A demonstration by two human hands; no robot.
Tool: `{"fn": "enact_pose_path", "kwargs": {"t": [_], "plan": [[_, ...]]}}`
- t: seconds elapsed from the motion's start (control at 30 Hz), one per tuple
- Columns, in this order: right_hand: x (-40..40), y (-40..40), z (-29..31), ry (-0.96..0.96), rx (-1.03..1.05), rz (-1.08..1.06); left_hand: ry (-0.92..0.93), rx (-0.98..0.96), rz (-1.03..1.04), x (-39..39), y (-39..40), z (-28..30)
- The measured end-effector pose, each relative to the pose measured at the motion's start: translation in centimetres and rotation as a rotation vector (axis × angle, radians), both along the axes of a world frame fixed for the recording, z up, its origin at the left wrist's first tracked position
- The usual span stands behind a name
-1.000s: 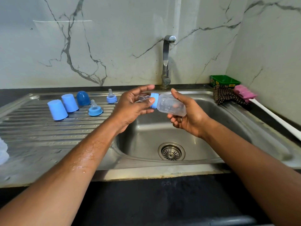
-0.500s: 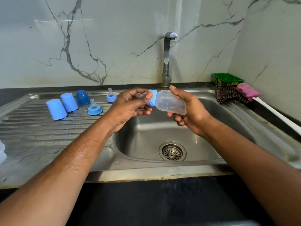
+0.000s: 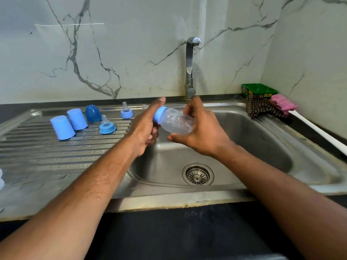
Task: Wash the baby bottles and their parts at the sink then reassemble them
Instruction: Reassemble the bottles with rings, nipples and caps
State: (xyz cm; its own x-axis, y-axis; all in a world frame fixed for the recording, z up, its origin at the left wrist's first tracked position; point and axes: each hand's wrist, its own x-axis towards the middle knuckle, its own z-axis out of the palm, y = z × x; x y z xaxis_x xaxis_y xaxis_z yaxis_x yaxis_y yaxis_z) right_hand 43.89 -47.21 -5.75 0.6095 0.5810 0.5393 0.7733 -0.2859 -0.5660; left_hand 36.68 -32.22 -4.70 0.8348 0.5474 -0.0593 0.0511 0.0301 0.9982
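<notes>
Gripping the clear bottle sideways over the sink, right hand; left hand wrapped round its blue collar.

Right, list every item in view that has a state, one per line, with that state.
Clear bottle: tilted over the basin, collar end to the left, held by right hand.
Blue collar: on the bottle's neck, gripped by left hand.
Tap: no water visible.
Two pale blue caps: mouth down on the drainboard.
Dark blue cap: dome up.
Two teat rings: upright, off any bottle.
Drain: unplugged.
</notes>
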Motion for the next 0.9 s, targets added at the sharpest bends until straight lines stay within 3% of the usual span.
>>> {"fn": "enact_pose_path", "kwargs": {"t": [0.1,0.2,0.37,0.57,0.67,0.8,0.9], "plan": [[-0.1,0.2,-0.5,-0.091,-0.226,-0.059,-0.135,0.171,-0.084,0.3,-0.8,-0.1],[0.1,0.0,0.0,-0.167,-0.286,-0.189,-0.224,0.292,-0.171,0.3,-1.4,0.1],[0.1,-0.2,0.2,0.275,-0.153,0.065,-0.216,0.356,-0.207,0.2,-0.8,-0.2],[0.3,0.0,0.1,-0.023,-0.257,-0.11,-0.012,0.41,-0.069,0.7,-2.3,-0.2],[-0.2,0.3,0.2,-0.087,-0.273,-0.12,-0.043,0.418,0.02,0.3,-2.5,-0.2],[-0.4,0.4,0.4,0.028,-0.224,0.002,-0.091,0.441,0.04,-0.1,-2.2,-0.3],[-1.1,0.3,1.0,0.24,-0.185,0.143,-0.115,0.421,0.037,-0.3,-2.4,-0.3]]}}
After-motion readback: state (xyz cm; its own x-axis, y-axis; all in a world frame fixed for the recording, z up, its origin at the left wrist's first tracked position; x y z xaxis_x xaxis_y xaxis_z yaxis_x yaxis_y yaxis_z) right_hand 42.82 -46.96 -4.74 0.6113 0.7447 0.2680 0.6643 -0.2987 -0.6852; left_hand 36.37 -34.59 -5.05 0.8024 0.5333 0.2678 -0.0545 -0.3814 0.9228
